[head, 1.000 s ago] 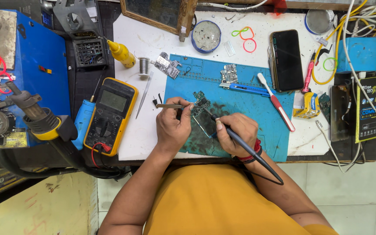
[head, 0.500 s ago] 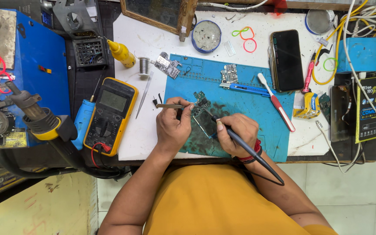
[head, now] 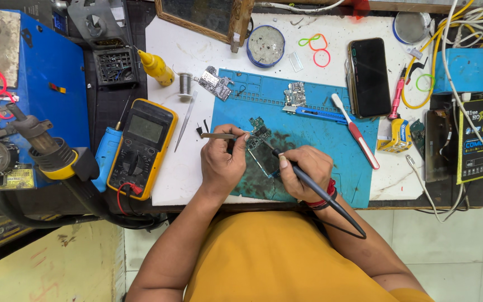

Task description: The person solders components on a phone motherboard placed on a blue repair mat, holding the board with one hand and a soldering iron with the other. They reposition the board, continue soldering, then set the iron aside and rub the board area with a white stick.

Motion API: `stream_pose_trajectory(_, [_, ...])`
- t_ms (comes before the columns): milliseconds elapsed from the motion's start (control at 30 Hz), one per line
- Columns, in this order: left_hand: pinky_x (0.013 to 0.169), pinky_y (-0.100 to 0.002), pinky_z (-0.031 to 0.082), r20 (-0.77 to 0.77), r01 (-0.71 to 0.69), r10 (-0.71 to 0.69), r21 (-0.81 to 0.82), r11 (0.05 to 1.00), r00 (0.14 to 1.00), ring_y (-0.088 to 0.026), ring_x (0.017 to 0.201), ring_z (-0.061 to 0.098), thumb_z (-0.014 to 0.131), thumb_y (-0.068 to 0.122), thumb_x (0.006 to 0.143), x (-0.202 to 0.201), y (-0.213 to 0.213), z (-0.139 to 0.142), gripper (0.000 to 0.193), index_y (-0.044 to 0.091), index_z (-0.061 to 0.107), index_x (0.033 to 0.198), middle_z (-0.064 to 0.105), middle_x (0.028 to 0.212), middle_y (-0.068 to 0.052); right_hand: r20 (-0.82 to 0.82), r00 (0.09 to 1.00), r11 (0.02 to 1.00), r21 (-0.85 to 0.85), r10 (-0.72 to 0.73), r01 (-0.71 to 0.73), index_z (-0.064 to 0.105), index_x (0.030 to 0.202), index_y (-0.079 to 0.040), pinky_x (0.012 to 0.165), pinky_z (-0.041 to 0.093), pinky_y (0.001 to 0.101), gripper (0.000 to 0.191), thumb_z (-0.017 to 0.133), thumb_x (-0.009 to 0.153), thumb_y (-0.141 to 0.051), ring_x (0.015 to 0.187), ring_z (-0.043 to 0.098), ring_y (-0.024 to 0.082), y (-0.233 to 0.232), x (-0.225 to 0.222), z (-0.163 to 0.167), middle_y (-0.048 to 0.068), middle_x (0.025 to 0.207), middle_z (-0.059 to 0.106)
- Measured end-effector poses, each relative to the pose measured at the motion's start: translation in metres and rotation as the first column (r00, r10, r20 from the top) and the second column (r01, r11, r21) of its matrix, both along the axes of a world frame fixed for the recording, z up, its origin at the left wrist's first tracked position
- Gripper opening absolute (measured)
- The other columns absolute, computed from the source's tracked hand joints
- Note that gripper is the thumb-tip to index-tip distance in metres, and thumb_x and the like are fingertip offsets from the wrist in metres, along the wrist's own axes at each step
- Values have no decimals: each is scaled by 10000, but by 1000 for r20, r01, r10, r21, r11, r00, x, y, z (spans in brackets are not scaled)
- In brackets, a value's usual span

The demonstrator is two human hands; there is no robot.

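A yellow-and-black handheld multimeter (head: 141,146) lies at the left of the white bench. The left hand (head: 223,162) pinches slim metal tweezers (head: 217,136) beside the green circuit board (head: 262,146) on the blue silicone work mat (head: 308,128). The right hand (head: 304,171) is clamped around a black pen-shaped soldering iron (head: 314,189), its tip on the board.

An electronics repair workbench, seen from above. A white table (head: 331,22) is crowded with repair gear: a blue work mat (head: 308,128), a yellow multimeter (head: 141,148), bare circuit boards (head: 294,95), a spool of solder wire (head: 185,84), tweezers (head: 185,120) and a black phone (head: 369,76). A hot-air gun (head: 46,148) rests in a holder beside a blue station box (head: 40,67). Tangled cables (head: 465,33) lie at the far corner. The floor below is tiled.
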State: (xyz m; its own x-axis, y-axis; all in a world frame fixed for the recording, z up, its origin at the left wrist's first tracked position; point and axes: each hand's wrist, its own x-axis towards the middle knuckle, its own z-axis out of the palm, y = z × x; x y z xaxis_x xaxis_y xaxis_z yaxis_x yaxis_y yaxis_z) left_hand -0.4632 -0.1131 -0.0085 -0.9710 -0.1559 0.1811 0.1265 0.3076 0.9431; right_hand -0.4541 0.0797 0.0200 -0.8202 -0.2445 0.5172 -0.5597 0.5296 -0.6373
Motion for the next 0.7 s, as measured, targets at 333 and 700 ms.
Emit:
stream_pose_trajectory(333, [526,-261,450,27,0,0,1,1000,1000,-101,557,596,722,91,980,1,0,0,126,25,617,1007,653,679,-38,28,1000,1000,-3,-10,10,669,877,-10,536,464,340,27,688,893,-20,557,618,233,-1,0,1,92,663,633])
stream_pose_trajectory(700, [531,-261,452,15,1,-1,1,1000,1000,-97,561,601,726,84,980,1,1,-2,125,30,617,1006,657,686,-40,-4,1000,1000,11,13,-13,664,896,-14,558,477,341,26,679,911,-28,591,633,243,0,1,1,103,702,648])
